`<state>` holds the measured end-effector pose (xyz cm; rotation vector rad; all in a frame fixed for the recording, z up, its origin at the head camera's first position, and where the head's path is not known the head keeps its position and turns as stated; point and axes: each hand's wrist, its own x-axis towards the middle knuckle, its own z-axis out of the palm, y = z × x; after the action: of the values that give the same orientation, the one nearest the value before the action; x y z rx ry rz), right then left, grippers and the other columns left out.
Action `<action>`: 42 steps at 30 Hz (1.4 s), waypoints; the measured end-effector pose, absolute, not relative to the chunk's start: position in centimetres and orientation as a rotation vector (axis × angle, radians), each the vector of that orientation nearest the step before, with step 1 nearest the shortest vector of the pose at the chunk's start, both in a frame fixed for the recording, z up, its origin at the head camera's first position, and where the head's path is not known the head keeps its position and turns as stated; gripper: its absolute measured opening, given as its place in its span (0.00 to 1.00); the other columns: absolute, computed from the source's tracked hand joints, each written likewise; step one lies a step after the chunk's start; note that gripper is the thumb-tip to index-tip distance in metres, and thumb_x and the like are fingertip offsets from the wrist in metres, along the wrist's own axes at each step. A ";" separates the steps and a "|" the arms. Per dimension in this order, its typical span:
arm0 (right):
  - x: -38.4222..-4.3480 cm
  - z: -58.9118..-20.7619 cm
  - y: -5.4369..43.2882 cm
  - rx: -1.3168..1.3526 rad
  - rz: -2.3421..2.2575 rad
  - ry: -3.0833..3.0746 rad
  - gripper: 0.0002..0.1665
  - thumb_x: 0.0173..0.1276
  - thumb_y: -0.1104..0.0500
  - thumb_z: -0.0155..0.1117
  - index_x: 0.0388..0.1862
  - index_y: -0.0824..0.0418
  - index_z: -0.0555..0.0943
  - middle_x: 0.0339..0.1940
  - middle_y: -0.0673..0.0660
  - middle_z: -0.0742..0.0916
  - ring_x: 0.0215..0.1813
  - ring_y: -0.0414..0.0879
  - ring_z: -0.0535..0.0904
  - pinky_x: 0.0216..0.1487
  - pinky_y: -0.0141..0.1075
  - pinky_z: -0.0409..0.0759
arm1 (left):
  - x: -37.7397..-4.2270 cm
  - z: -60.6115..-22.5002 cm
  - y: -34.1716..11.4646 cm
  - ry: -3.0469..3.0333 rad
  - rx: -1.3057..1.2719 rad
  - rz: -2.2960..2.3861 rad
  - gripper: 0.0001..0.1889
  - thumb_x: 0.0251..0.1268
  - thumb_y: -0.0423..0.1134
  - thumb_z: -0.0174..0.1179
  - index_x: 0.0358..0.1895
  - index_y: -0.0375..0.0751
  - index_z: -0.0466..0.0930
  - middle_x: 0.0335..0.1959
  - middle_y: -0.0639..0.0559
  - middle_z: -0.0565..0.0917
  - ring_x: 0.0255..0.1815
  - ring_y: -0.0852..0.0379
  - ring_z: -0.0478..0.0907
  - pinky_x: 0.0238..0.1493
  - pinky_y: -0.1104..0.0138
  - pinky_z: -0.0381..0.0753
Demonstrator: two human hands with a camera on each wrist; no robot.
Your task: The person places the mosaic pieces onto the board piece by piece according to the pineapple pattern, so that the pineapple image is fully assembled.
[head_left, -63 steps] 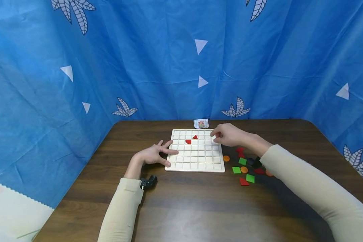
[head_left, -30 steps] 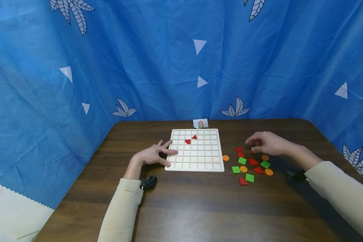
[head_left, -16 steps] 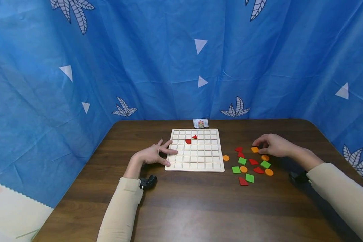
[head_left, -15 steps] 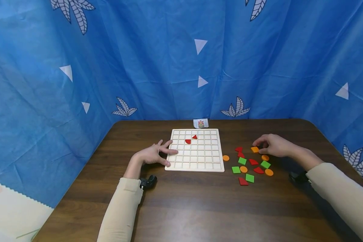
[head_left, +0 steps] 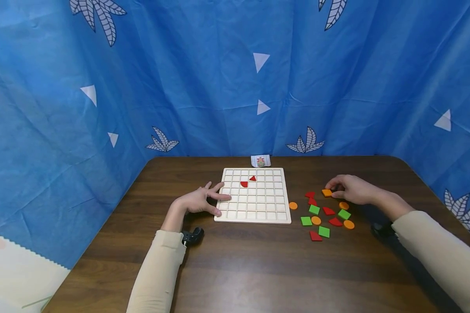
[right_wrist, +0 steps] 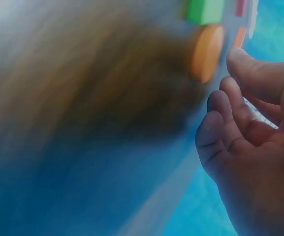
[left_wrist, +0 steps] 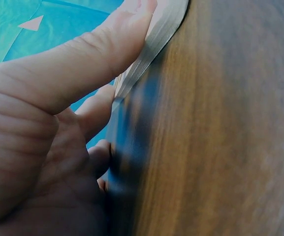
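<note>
My right hand (head_left: 352,189) pinches an orange square tile (head_left: 327,192) between thumb and fingers, at the far side of the loose pieces. In the right wrist view, the tile's orange edge (right_wrist: 240,37) shows by the thumb tip. With fingers spread, my left hand (head_left: 197,201) rests on the left edge of a pale gridded board (head_left: 258,198). Its thumb (left_wrist: 82,64) lies on the board's rim in the left wrist view. On the board sit a red quarter-circle tile (head_left: 244,184) and a red triangle tile (head_left: 252,178).
Several loose tiles lie right of the board, among them a green square (head_left: 323,231), an orange disc (head_left: 293,205) and a red piece (head_left: 315,236). A small printed pattern card (head_left: 260,161) lies behind the board. A blue curtain (head_left: 219,87) hangs beyond the brown table (head_left: 239,269).
My right hand has left the board's right side, gone to the loose pieces and taken hold of the orange square tile, which has shifted slightly left. The left hand has stayed in place.
</note>
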<state>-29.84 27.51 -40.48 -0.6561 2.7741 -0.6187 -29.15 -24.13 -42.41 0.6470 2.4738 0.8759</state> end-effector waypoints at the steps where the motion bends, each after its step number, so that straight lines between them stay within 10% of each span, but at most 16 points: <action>1: -29.9 -40.4 27.2 -0.658 -0.622 2.778 0.14 0.75 0.62 0.65 0.56 0.65 0.83 0.53 0.63 0.86 0.47 0.50 0.81 0.52 0.52 0.83 | -29.1 -42.4 -24.2 2.474 0.648 0.874 0.32 0.59 0.47 0.76 0.69 0.61 0.78 0.87 0.52 0.48 0.86 0.35 0.26 0.78 0.29 0.33; 42: -34.3 -38.8 9.0 -0.850 -0.549 2.745 0.15 0.71 0.61 0.68 0.54 0.64 0.85 0.49 0.59 0.88 0.51 0.51 0.82 0.58 0.46 0.82 | -29.1 -42.4 -24.1 2.478 0.624 0.859 0.33 0.59 0.47 0.75 0.70 0.62 0.78 0.87 0.53 0.47 0.86 0.37 0.25 0.78 0.31 0.28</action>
<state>-34.32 8.97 -38.83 -0.8498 2.7448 -0.5494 -29.06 -24.11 -42.40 0.6235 2.4782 0.8587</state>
